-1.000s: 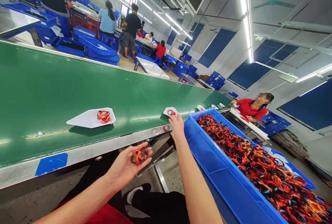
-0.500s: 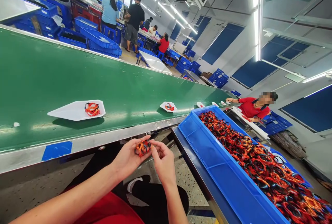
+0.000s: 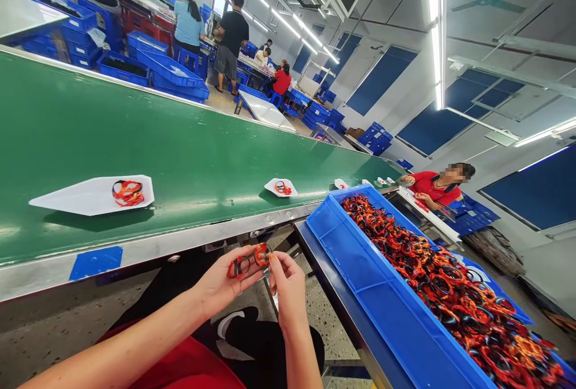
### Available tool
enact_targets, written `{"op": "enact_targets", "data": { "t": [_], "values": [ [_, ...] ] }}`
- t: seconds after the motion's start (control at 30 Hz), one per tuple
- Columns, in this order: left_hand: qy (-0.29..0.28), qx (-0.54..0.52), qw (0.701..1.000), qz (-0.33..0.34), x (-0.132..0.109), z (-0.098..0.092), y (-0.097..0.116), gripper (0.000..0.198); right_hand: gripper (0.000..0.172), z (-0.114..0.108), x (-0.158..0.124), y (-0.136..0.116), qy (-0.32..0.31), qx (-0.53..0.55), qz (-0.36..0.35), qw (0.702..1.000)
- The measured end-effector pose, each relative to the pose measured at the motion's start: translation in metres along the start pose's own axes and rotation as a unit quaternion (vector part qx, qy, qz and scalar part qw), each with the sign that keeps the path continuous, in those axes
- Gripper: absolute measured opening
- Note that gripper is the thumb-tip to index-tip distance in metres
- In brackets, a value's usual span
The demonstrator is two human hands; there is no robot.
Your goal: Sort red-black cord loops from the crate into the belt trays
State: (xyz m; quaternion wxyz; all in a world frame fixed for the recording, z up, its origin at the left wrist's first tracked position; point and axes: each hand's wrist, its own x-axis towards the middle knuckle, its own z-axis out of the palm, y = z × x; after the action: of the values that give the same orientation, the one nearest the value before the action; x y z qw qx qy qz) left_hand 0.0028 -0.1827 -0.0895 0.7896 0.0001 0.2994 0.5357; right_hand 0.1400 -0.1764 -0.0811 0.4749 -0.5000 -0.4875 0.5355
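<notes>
Green conveyor belt (image 3: 135, 149) is stretching past, and the left hand (image 3: 225, 284) is cradling orange-and-black bands (image 3: 246, 266). Right fingertips (image 3: 273, 260) are pinching one loop, working gently.

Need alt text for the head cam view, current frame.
The left hand and right hand hold a bundle of orange-and-black bands below the edge of a green conveyor belt. To the right, a blue plastic crate is heaped with more bands. A white tray on the belt carries another bundle.
</notes>
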Motion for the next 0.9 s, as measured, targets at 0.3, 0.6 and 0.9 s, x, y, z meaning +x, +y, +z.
{"op": "enact_targets", "data": {
  "t": [0.3, 0.6, 0.9],
  "values": [
    [-0.002, 0.033, 0.999, -0.019, 0.004, -0.008, -0.007, 0.016, 0.031, 0.001, -0.002, 0.008, -0.002, 0.195, 0.1, 0.976],
    [-0.019, 0.061, 0.998, -0.015, 0.002, -0.007, -0.009, 0.014, 0.027, 0.002, -0.008, 0.01, 0.006, 0.273, 0.149, 0.95],
    [-0.055, 0.111, 0.992, -0.007, 0.0, -0.01, -0.013, 0.014, 0.026, 0.005, -0.01, 0.019, -0.039, 0.261, 0.164, 0.95]
  ]
}}
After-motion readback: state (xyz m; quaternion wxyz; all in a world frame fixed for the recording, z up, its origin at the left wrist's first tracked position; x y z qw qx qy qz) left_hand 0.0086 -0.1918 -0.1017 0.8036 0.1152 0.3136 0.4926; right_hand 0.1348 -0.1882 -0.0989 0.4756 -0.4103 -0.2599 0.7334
